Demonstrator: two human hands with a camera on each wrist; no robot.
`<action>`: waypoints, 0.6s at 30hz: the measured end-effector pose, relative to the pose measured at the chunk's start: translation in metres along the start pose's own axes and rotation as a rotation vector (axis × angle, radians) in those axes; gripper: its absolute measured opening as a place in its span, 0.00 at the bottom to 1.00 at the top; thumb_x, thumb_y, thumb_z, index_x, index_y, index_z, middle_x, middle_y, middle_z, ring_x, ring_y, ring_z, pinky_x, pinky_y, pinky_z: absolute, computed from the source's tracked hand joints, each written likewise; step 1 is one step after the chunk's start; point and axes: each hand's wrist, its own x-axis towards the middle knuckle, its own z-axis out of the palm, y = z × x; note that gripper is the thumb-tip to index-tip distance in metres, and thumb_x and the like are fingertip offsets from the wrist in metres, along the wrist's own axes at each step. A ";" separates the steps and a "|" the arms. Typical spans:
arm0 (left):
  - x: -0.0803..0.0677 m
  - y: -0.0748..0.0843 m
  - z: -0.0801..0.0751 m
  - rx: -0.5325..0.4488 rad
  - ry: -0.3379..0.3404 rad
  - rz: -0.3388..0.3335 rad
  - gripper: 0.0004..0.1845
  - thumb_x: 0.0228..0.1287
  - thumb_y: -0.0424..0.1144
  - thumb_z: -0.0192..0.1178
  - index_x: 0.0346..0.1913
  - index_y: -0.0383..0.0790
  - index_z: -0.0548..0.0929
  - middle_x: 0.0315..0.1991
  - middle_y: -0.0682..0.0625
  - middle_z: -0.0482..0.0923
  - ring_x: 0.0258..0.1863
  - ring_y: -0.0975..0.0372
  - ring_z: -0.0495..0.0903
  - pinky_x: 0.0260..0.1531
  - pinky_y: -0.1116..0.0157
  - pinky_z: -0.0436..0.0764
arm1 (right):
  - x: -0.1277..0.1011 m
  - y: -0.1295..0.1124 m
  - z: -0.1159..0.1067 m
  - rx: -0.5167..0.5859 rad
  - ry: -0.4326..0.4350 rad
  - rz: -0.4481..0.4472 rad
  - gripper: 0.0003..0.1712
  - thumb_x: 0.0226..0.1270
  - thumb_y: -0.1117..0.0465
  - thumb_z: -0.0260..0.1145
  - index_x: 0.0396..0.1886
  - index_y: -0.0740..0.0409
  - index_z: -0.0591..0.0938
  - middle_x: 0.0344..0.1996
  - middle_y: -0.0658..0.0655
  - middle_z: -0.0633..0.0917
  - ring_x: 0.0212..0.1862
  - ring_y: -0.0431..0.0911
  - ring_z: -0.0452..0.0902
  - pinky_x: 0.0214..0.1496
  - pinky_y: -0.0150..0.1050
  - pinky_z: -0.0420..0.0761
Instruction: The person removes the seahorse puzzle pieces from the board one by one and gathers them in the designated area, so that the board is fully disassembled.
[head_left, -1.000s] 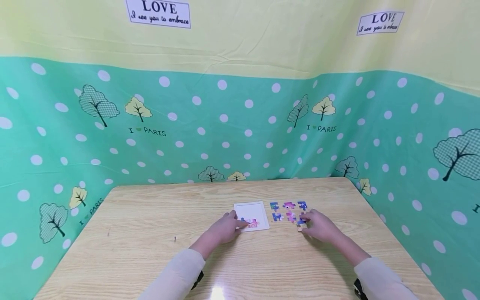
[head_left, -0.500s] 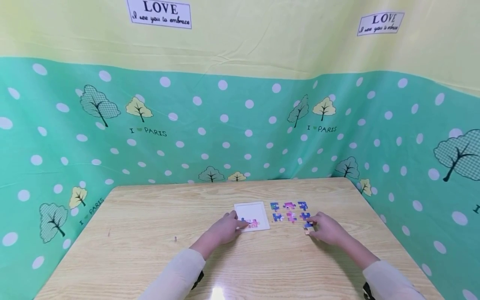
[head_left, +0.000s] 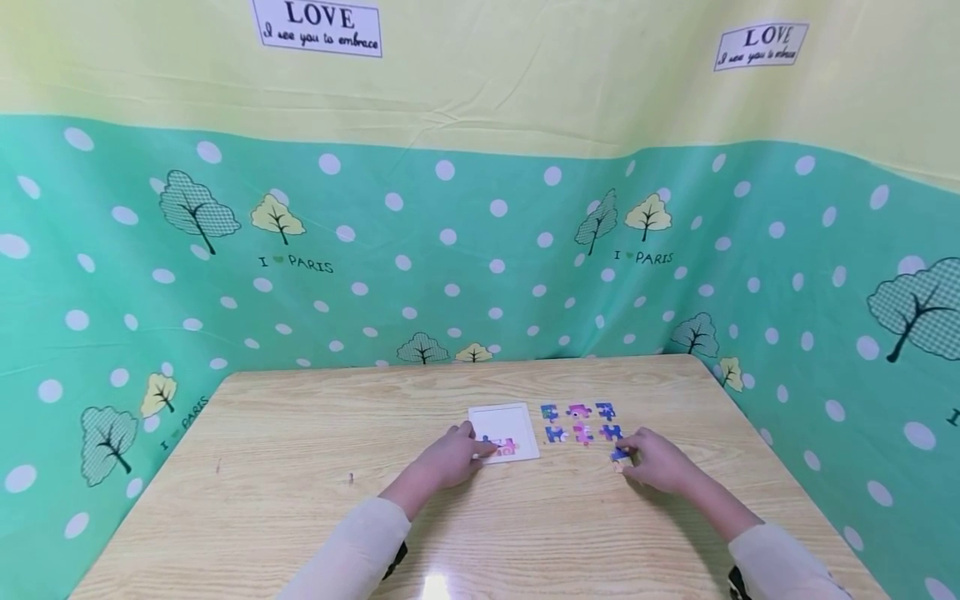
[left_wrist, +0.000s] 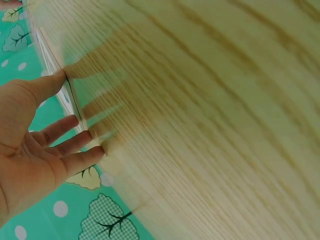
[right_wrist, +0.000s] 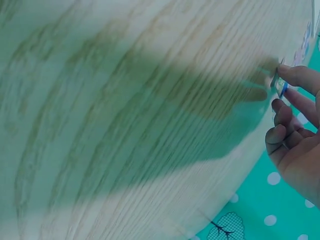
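Observation:
A white square puzzle frame [head_left: 534, 435] lies on the table, with pink and blue puzzle pieces [head_left: 508, 448] along its near side. My left hand [head_left: 448, 457] rests at the frame's left near corner, index finger reaching over these pieces. In the left wrist view, the left hand's fingers [left_wrist: 75, 147] are extended, their tips at the table and frame edge. To the right, my right hand [head_left: 658, 461] pinches a blue and tan puzzle piece [head_left: 618, 456] between thumb and fingers, close over the table. The right wrist view shows this piece [right_wrist: 282, 88] tilted at the fingertips.
Several loose puzzle pieces [head_left: 582, 433] lie in two rows right of the frame, just beyond the right hand. A tiny dark speck [head_left: 350, 477] is on the wooden table [head_left: 315, 417] at left. A green and yellow patterned curtain [head_left: 480, 242] stands behind the table.
My right hand has drawn back toward the near right with the puzzle piece, away from the rows, uncovering the piece at their right end. The left hand has stayed in place.

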 end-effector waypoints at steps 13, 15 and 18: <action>0.000 0.000 -0.001 0.000 0.010 0.015 0.17 0.65 0.42 0.58 0.57 0.58 0.79 0.45 0.43 0.73 0.39 0.57 0.73 0.38 0.62 0.80 | 0.007 0.003 0.000 0.102 -0.046 0.064 0.26 0.50 0.64 0.71 0.51 0.67 0.80 0.34 0.56 0.77 0.34 0.44 0.70 0.31 0.34 0.73; 0.000 0.001 -0.001 0.004 0.009 0.015 0.17 0.65 0.42 0.58 0.57 0.57 0.79 0.46 0.42 0.73 0.39 0.56 0.73 0.39 0.61 0.80 | 0.007 0.003 -0.001 0.113 -0.051 0.067 0.26 0.49 0.65 0.71 0.51 0.67 0.80 0.34 0.56 0.77 0.34 0.45 0.70 0.31 0.34 0.73; 0.000 0.001 -0.001 0.008 0.006 0.013 0.18 0.65 0.42 0.58 0.57 0.57 0.79 0.46 0.43 0.73 0.39 0.56 0.73 0.39 0.61 0.80 | 0.008 0.003 -0.001 0.124 -0.057 0.078 0.26 0.50 0.65 0.71 0.51 0.66 0.80 0.33 0.56 0.76 0.33 0.45 0.69 0.29 0.34 0.73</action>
